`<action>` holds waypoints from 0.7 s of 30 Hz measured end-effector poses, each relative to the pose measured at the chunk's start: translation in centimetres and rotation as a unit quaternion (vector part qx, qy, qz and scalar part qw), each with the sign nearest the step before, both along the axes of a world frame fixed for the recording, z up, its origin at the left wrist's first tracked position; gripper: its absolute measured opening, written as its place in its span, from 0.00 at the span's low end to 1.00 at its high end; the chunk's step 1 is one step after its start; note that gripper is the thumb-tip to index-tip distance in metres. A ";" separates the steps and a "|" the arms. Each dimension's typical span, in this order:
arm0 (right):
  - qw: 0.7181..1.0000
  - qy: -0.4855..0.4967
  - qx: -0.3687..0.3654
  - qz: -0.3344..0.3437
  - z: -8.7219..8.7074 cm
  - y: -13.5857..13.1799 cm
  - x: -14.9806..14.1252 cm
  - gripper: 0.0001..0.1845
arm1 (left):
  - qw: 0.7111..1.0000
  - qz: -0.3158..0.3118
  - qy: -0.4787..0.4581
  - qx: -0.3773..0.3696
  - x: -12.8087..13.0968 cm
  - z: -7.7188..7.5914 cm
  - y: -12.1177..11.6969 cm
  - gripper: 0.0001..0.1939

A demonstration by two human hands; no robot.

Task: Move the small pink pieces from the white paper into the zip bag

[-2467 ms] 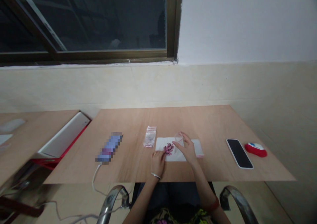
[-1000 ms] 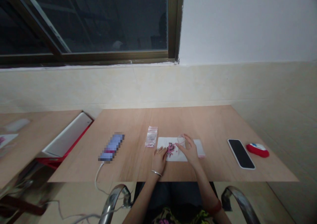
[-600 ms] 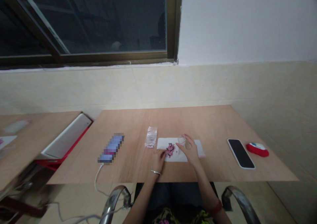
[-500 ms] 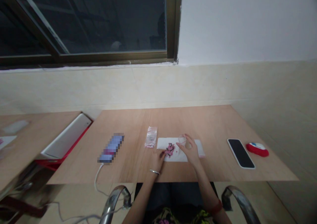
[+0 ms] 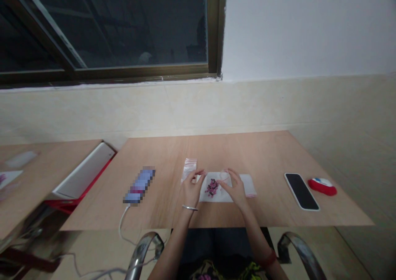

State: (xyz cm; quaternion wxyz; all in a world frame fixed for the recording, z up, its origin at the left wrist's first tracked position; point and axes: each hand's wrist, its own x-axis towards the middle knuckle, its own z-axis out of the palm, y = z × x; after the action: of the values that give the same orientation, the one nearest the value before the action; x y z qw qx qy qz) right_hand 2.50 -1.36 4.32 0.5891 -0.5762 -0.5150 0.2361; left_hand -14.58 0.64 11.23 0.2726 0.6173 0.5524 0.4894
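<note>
A small pile of pink and dark beads [image 5: 212, 187] lies on a white sheet [image 5: 223, 198] in the middle of the table. My left hand [image 5: 192, 189], with a silver bangle on its wrist, is raised over the sheet's left edge. Its thumb and fingertips are pinched together; whatever they hold is too small to make out. My right hand [image 5: 237, 190] is over the sheet's right part, thumb and forefinger closed on a thin, see-through loop [image 5: 224, 175], whose exact kind I cannot tell. The two hands are apart, with the beads between and below them.
Clear plastic bags [image 5: 189, 167] lie behind my left hand. A phone with a blurred screen [image 5: 139, 186] and a white cable are at left. A dark-screened phone [image 5: 301, 191] and a red-and-white object [image 5: 322, 186] lie at right. Another table [image 5: 46, 164] stands left.
My left hand has lifted from the left side of the bead pile and moved up, its fingertips pinched. My right hand has shifted slightly left, still pinching the clear loop.
</note>
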 end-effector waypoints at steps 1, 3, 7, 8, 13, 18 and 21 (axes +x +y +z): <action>1.000 0.000 -0.003 0.004 0.2 -0.1 -0.3 0.27 | 1.000 -0.012 -0.006 0.017 0.5 1.3 -0.1 0.11; 1.000 0.001 -0.006 0.018 0.8 -0.3 -0.9 0.26 | 0.998 -0.046 -0.001 0.041 1.3 3.2 -0.4 0.11; 0.999 0.004 -0.007 0.036 1.7 -0.6 -1.6 0.26 | 0.992 -0.104 0.035 0.055 2.4 3.8 -1.0 0.10; 0.999 0.005 -0.007 0.037 1.8 -0.6 -1.6 0.26 | 0.992 -0.109 0.041 0.055 2.4 3.5 -1.0 0.10; 0.999 0.004 -0.008 0.031 1.1 -0.4 -1.2 0.27 | 0.995 -0.066 0.067 0.041 0.9 -0.9 -0.5 0.12; 1.000 0.019 -0.008 0.015 0.3 -0.2 -0.6 0.28 | 0.985 -0.095 0.143 -0.035 -1.5 -8.4 -0.3 0.11; 1.000 0.019 -0.002 0.009 0.5 -0.3 -0.4 0.28 | 0.977 -0.129 0.153 -0.070 -2.1 -11.3 -0.9 0.12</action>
State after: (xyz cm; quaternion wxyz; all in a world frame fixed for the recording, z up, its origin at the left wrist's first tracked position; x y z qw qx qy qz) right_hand 2.13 -1.63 4.85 0.5953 -0.5685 -0.5082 0.2534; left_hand -16.70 -0.27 -0.10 0.2879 0.7306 0.5359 0.3102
